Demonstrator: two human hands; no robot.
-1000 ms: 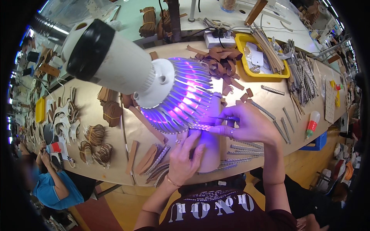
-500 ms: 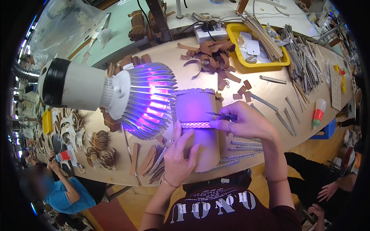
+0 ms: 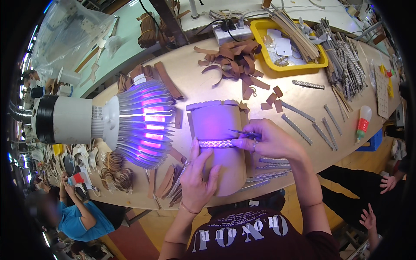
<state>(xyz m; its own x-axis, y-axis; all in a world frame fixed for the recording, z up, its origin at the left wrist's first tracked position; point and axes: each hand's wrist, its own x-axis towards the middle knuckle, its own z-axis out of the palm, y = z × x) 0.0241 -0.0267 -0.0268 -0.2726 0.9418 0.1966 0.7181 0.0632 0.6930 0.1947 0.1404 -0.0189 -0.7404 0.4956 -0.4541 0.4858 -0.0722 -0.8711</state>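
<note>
A braided strip (image 3: 215, 144) lies across a tan, rounded block (image 3: 213, 119) under purple light. My left hand (image 3: 199, 182) reaches over the block's left side, its fingertips touching the strip near the left end and its thumb spread apart. My right hand (image 3: 271, 139) is closed around a slim dark pointed tool (image 3: 243, 132), whose tip points left just above the strip; its exact kind is unclear. The right thumb rests on the strip's right end. A finned lamp (image 3: 145, 125) with glowing purple light stands close to the block's left.
Brown leather strips (image 3: 236, 58) lie piled behind the block, near a yellow tray (image 3: 268, 65). Several grey braided strips (image 3: 297, 129) lie to the right, with a red-labelled bottle (image 3: 363, 121) beyond. A person in blue (image 3: 82, 221) sits at left; another person's hand (image 3: 368, 217) shows at right.
The lamp appears further left, leaving a wider gap beside the block. The view has shifted slightly. Both hands keep nearly the same places on the strip.
</note>
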